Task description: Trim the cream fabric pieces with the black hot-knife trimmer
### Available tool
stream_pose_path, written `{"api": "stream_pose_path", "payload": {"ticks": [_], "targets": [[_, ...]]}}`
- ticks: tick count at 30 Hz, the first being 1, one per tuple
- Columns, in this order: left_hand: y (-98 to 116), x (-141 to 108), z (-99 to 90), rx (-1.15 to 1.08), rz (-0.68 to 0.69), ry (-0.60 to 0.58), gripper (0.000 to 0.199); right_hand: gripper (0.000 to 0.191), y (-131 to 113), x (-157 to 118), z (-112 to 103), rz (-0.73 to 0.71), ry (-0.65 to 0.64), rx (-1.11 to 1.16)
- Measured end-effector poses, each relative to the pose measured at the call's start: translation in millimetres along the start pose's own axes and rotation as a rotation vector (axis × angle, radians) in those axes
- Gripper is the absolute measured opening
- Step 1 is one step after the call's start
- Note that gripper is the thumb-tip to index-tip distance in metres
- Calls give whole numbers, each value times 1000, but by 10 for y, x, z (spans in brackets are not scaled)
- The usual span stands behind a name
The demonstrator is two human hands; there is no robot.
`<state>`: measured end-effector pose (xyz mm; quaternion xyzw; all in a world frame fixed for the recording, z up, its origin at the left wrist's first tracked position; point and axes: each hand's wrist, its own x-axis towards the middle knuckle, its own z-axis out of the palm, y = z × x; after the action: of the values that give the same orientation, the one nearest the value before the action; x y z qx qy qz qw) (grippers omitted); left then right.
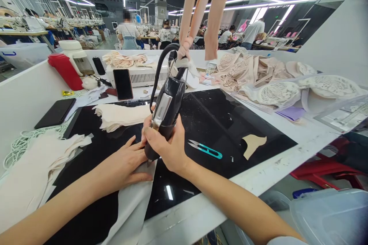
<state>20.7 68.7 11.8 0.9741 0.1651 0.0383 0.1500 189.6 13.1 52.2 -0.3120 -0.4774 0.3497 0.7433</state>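
Right hand (pixel 172 145): wrapped around a thick black handheld power tool with a silver metal plate (pixel 168 111), thumb across its front; we read the near-upright hold as a way of pointing the narrow metal tip down.
Left hand (pixel 133 162): laid flat, fingers and thumb apart, pressing rather than gripping; we judge that it steadies what lies beneath, close to the tip.
Strip of pale grey-white cloth (pixel 133 199): under the left hand, running to the near edge of the white table (pixel 267 170); the tip is at its far end, though we cannot tell whether they touch.
Peach fabric straps (pixel 218 7): knotted above the tool, beside its thick black cable (pixel 158 72), probably to bear some weight.
Glossy black panel (pixel 207 118): under the cloth, likely there as a smooth, firm surface.
Teal-handled metal snips (pixel 206 149): on the panel, near the right hand, handy for us to reach.
Curved beige fabric scrap (pixel 254 144): farther right on the panel, well apart from the cloth.
Stack of cream fabric pieces (pixel 123 116): beyond the left hand, perhaps set there for order.
Black smartphone (pixel 123 84): propped against a white slotted box (pixel 143 78), apparently so its screen faces us.
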Motion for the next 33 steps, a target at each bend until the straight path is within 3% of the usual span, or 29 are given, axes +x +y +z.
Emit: {"api": "stream_pose_path", "payload": {"ticks": [6, 14, 27, 33], "targets": [[50, 10, -88, -18, -22, -66, 23, 37, -50, 21, -92, 20, 37, 106], [71, 27, -112, -75, -66, -123, 23, 37, -36, 7, -169, 9, 29, 129], [18, -13, -9, -91, -24, -45, 21, 31, -51, -11, -143, 22, 66, 66], [23, -2, -5, -101, -6, -14, 22, 43, -90, -98, -111, 68, 18, 127]]}}
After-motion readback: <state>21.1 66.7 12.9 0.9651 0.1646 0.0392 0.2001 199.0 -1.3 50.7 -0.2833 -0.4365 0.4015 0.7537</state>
